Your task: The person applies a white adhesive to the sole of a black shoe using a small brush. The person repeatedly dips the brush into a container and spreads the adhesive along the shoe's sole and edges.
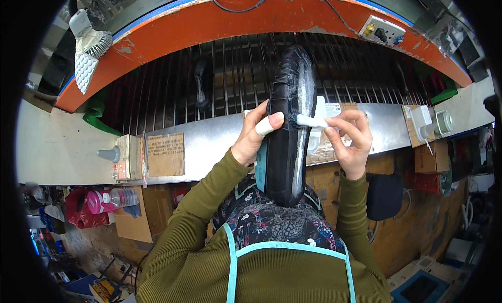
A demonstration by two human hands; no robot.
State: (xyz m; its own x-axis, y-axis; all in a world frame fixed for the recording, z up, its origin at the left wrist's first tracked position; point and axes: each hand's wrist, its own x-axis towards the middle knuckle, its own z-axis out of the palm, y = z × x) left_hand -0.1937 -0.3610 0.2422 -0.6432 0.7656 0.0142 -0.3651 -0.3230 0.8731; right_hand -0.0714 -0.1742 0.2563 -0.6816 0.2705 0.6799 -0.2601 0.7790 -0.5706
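Observation:
A black shoe upper [281,161] stretched on a teal shoe last [261,169] is held lengthwise in front of me, its underside turned partly to the right. My left hand [252,134] grips it at mid-length from the left, thumb across the front, with a white wrap on the thumb. Whitish wet streaks run along the upper's folded margin. Between the fingertips of my right hand [353,138] is a small white brush [312,122], its tip touching that margin. Behind the brush, a white container [315,139] stands partly hidden by the shoe.
A metal ledge [209,141] crosses in front, with dark conveyor bars [230,88] beyond it, where another dark shoe [200,86] lies. Cardboard [166,154] lies left; a white holder [420,117] stands right. An orange frame [314,21] arches overhead, carrying a power socket [383,31].

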